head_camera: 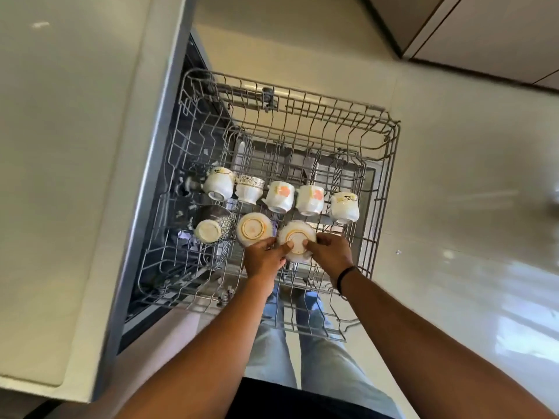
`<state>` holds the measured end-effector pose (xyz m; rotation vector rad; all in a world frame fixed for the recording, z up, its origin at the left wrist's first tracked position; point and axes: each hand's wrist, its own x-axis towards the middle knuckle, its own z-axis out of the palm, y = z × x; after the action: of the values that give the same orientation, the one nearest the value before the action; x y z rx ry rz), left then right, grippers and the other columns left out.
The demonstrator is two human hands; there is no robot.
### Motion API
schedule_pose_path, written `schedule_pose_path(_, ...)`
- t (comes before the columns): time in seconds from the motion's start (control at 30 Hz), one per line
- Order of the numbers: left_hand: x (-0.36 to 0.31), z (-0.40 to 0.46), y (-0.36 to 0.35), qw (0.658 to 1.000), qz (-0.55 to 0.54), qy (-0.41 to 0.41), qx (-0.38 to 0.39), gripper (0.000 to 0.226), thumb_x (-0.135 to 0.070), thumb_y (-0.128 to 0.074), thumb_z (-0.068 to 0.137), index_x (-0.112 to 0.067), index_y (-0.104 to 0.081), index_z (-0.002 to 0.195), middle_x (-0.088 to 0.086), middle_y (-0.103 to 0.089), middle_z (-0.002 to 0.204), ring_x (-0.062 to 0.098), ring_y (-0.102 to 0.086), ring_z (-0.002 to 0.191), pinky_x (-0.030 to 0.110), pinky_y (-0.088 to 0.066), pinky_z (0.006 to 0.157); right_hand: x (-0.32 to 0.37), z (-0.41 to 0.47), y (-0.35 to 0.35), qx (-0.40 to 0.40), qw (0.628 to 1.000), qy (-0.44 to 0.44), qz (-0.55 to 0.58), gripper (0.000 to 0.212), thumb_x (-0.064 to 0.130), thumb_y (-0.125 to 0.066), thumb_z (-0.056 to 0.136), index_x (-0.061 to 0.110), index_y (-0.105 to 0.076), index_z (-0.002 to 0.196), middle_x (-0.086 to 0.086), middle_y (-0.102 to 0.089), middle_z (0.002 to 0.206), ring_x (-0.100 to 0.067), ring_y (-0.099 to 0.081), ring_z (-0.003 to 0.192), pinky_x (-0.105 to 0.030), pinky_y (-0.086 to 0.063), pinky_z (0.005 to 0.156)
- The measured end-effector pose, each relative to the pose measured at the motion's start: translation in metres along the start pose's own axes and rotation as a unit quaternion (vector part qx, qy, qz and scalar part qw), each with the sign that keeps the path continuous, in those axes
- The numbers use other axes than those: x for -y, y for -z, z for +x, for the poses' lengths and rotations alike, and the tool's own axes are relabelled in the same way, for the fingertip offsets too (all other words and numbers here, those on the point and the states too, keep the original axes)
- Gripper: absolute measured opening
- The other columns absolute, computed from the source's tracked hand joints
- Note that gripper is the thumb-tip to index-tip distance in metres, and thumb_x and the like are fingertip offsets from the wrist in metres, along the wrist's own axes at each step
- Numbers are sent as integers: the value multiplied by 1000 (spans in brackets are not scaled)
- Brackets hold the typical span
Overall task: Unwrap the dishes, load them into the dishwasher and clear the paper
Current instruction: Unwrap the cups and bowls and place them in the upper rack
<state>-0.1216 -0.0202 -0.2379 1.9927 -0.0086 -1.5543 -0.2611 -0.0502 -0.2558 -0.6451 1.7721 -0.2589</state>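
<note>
The grey wire dishwasher rack is pulled out over the floor. Along its middle stand several white cups upside down in a row. In front of them sit a dark patterned bowl and a white saucer-like bowl, both bottom up. A second white bowl lies bottom up beside them. My left hand and my right hand hold it from either side, thumbs on its base ring. No paper is in view.
A pale countertop fills the left side, its edge just above the dishwasher opening. Glossy floor tiles lie to the right. Cabinet fronts sit at the top right. My legs stand under the rack's near end.
</note>
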Motion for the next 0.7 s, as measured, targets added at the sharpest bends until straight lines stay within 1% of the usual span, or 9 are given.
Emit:
schedule_pose_path(0.07, 2, 1, -6, 999, -13, -3, -29, 44, -5, -83, 78, 3, -68, 118, 13, -73, 107, 22, -72, 89, 33, -62, 77, 4, 4, 0, -3, 1000, -3, 5, 16, 14, -83, 80, 15, -75, 93, -3, -76, 93, -22, -72, 90, -44, -59, 90)
schedule_pose_path(0.1, 2, 1, -8, 999, -13, -2, -42, 43, -6, -84, 77, 2, -69, 117, 13, -74, 106, 23, -72, 88, 36, -62, 79, 6, 6, 0, -2, 1000, -10, 4, 14, 12, -83, 80, 20, -72, 84, -1, -75, 88, -22, -71, 87, -45, -59, 89)
schedule_pose_path(0.17, 3, 3, -11, 998, 6, -8, -56, 36, -9, -85, 77, -1, -72, 110, 12, -75, 105, 25, -73, 87, 42, -62, 82, 7, 11, 0, -2, 1000, -22, -3, 20, 14, -84, 79, 23, -68, 75, -1, -74, 84, -26, -72, 88, -47, -59, 88)
schedule_pose_path(0.3, 5, 7, -16, 995, 60, -19, -72, 25, -20, -87, 76, -12, -74, 96, 1, -74, 85, 25, -74, 85, 47, -63, 80, 2, 20, 1, -11, 999, -45, -10, 23, 23, -90, 73, 20, -69, 82, -5, -75, 89, -24, -71, 83, -51, -60, 86)
schedule_pose_path(0.37, 4, 7, -17, 992, 93, -30, -84, 21, -23, -87, 76, -16, -75, 93, -1, -74, 81, 25, -74, 84, 46, -62, 80, 1, 19, -1, -15, 998, -48, -23, 26, 23, -90, 72, 15, -71, 87, -5, -75, 90, -25, -71, 85, -48, -60, 86)
schedule_pose_path(0.4, 5, 9, -17, 989, 107, -36, -91, 22, -22, -86, 77, -16, -75, 94, 0, -75, 83, 26, -74, 84, 46, -62, 80, 1, 18, -2, -19, 998, -44, -33, 32, 24, -91, 71, 11, -73, 94, -6, -75, 94, -26, -72, 89, -45, -60, 87)
schedule_pose_path(0.5, 9, 13, -16, 986, 128, -19, -103, 28, -18, -87, 76, -12, -73, 100, 8, -77, 100, 27, -74, 88, 46, -61, 84, 3, 17, -2, -27, 997, -36, -61, 46, 21, -92, 70, 7, -72, 110, -5, -74, 104, -23, -70, 97, -35, -57, 88)
schedule_pose_path(0.6, 11, 16, -15, 983, 151, -4, -105, 37, -18, -88, 74, -7, -73, 106, 11, -76, 109, 26, -73, 94, 46, -60, 87, 4, 17, -2, -21, 996, -24, -84, 51, 21, -90, 72, 7, -69, 117, -4, -71, 111, -20, -65, 99, -27, -51, 86)
schedule_pose_path(0.7, 5, 12, -19, 976, 186, -20, -112, 33, -11, -83, 79, -3, -73, 109, 11, -75, 112, 25, -71, 95, 40, -60, 87, 3, 19, -3, -14, 992, 3, -124, 52, 21, -88, 76, 7, -68, 122, -6, -71, 117, -21, -65, 105, -22, -45, 84)
